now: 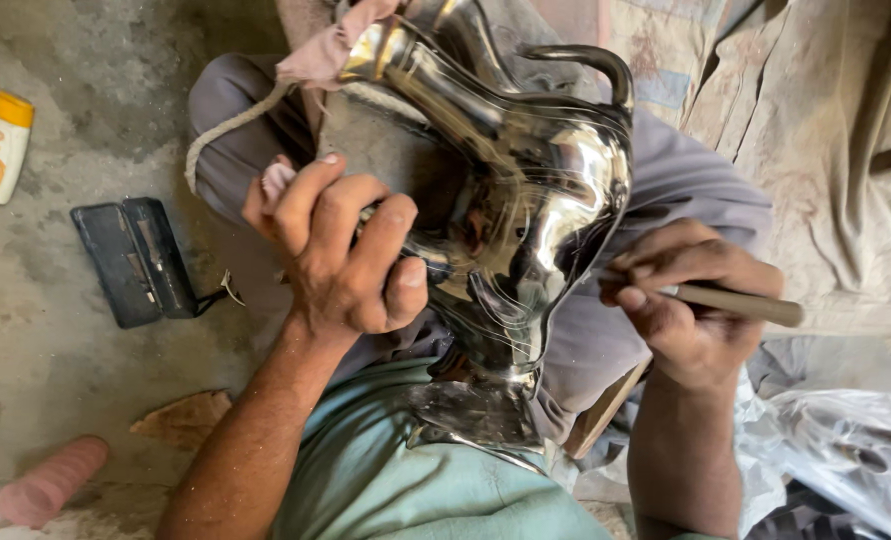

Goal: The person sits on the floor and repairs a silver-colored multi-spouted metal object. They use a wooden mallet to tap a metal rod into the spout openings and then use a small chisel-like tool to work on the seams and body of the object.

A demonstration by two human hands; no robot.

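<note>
A shiny, mirror-polished metal jug [511, 200] lies across the lap, its long axis running near to far. The left hand [341, 250] grips its left flank; the right hand [691, 300], just right, pinches a slim beige-handled tool [741, 303].

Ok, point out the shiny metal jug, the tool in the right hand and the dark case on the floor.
shiny metal jug [556, 190]: head view, on its polished belly.
tool [751, 305]: head view, on the handle jutting past the right hand [691, 290].
dark case [136, 260]: head view, on its lid.
</note>
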